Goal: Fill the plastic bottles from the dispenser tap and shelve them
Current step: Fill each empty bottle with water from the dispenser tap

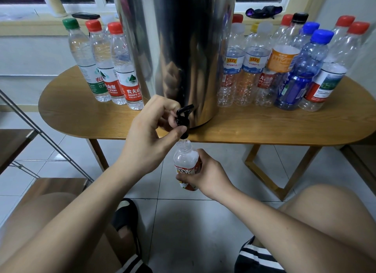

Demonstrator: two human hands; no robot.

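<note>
Your left hand (pixel 146 134) was curled round the black tap (pixel 183 120) at the foot of the steel dispenser (pixel 179 49). Its thumb (pixel 179 131) pressed the front of the spout body, and the other fingers were tucked behind, below the lever. Just under that thumb, your right hand (pixel 205 175) was clamped on the small orange-labelled bottle (pixel 186 160), fingers wrapped round its label. The uncapped neck sat directly beneath the spout, touching or a hair apart; I could not tell which, nor whether water was running.

To my eye this was the filling step, and it needed three things from you:
- The neck had to stay centred under the spout with the bottle upright.
- Your grip had to be firm but not squeezing, since thin plastic likely buckles and spills.
- The level above your right fingers needed watching, so you could let the lever go before it reached the neck.

Capped Nongfu Spring bottles (pixel 130 79) stood on the wooden table (pixel 264 126) beyond your left knuckles
</note>
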